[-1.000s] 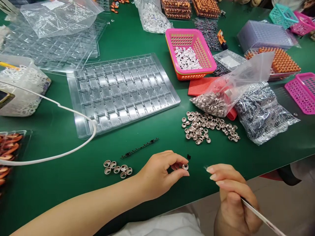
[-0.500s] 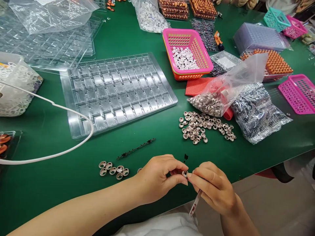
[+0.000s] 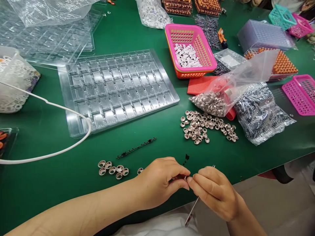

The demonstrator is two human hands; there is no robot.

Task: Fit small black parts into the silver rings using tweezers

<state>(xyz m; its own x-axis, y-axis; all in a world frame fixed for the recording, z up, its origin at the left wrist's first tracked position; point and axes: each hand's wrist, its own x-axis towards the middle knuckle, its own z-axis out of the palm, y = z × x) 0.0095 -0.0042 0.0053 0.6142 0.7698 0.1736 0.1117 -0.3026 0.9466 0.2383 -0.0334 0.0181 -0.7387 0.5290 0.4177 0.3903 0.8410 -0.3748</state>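
My left hand (image 3: 163, 180) is closed, thumb and forefinger pinching a small silver ring-shaped cup (image 3: 186, 178), mostly hidden by the fingers. Against that cup press the fingertips of my right hand (image 3: 216, 190). The right hand is also closed around slim metal tweezers (image 3: 193, 209); their tips stick out above the knuckles and the back end points down toward my lap. Left of my left wrist lie several silver cups (image 3: 112, 170), with one more cup (image 3: 140, 170) beside the hand. Small black bits (image 3: 187, 157) lie just beyond the fingers.
A thin black sprue (image 3: 136, 148) lies before a clear compartment tray (image 3: 118, 91). Loose silver cups (image 3: 197, 127) spread beside a bag of cups (image 3: 211, 103). A pink basket (image 3: 210, 67) holds white eye-shaped pieces. A white cord (image 3: 73, 144) loops at left.
The tweezers have turned in my right hand, and their tips now show above the knuckles. The cup has become more hidden between my fingertips. The view has shifted slightly.
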